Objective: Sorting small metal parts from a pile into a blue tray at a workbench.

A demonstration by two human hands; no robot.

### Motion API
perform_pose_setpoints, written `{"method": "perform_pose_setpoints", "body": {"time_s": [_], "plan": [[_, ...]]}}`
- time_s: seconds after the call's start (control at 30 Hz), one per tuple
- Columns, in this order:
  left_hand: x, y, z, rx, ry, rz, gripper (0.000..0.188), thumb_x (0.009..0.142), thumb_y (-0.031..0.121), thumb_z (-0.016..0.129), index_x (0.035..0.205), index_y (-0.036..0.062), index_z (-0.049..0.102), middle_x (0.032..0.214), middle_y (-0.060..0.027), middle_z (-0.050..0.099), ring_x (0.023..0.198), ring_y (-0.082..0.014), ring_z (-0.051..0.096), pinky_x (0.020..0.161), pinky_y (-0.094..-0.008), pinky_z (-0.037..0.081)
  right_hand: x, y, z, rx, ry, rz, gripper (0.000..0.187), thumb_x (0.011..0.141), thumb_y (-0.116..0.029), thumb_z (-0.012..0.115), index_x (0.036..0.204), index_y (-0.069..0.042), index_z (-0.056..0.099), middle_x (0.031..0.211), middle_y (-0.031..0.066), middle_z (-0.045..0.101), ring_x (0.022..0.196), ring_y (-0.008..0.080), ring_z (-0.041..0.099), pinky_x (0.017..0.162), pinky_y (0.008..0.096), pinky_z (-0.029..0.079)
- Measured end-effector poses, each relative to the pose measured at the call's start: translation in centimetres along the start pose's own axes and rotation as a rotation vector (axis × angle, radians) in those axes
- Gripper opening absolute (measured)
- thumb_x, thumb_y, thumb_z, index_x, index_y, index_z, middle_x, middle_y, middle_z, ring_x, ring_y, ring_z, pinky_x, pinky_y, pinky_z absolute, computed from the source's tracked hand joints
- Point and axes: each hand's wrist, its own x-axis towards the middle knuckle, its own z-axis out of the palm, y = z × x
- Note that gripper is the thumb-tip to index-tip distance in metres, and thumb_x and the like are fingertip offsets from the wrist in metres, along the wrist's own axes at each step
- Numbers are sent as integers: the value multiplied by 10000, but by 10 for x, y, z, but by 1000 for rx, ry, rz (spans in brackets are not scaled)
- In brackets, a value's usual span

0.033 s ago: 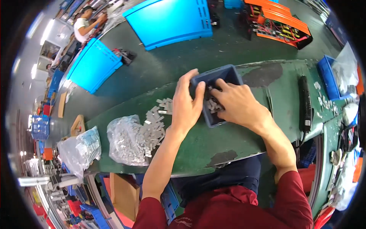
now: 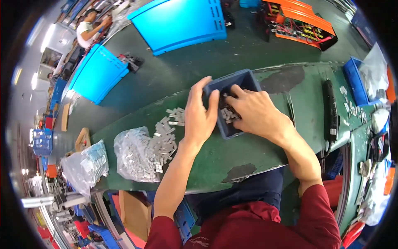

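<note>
A small dark blue plastic bin [image 2: 226, 129] sits tilted on the green bench in front of me. My left hand [image 2: 199, 116] clasps its left side, thumb over the rim and fingers along the outside. Inside the bin are small grey rectangular pieces [image 2: 228, 113] and some darker bits. My right hand [image 2: 262, 114] reaches in over the right rim, fingers bent among the pieces; what lies between the fingertips is hidden. Left of my left hand, a pile of similar grey pieces [image 2: 164, 139] spills from a clear plastic bag [image 2: 133, 155].
Right of the bin lie tweezers [image 2: 291, 108] and a black pen-shaped power tool [image 2: 330, 110]. A blue tray [image 2: 355, 83] holds plastic bags. Another filled bag [image 2: 86, 166] sits far left. Blue crates [image 2: 178, 25] and an orange-cased device [image 2: 300, 20] stand beyond. A co-worker [image 2: 88, 31] is far left.
The whole view has shifted slightly, so the scene sits a little further left. Both hands keep their places at the bin; the right fingers have barely moved.
</note>
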Motion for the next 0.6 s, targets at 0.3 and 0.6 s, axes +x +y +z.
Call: {"method": "perform_pose_setpoints", "body": {"time_s": [0.3, 0.6], "plan": [[-7, -4, 6, -187, -4, -53, 460, 1047, 224, 598, 1448, 37, 470, 1309, -178, 622, 1186, -268, 618, 1045, -387, 460, 8, 29, -2, 331, 88, -89, 162, 789, -79, 720, 940, -24, 695, 890, 140, 689, 847, 343, 683, 739, 433, 540], [-8, 2, -1, -276, -44, -156, 456, 1046, 199, 599, 1446, 16, 481, 1408, -162, 564, 1306, -252, 547, 1126, -380, 400, 16, 28, -10, 517, 304, -109, 247, 896, -114, 712, 1117, -4, 701, 827, 134, 718, 714, 250, 698, 675, 364, 542]]}}
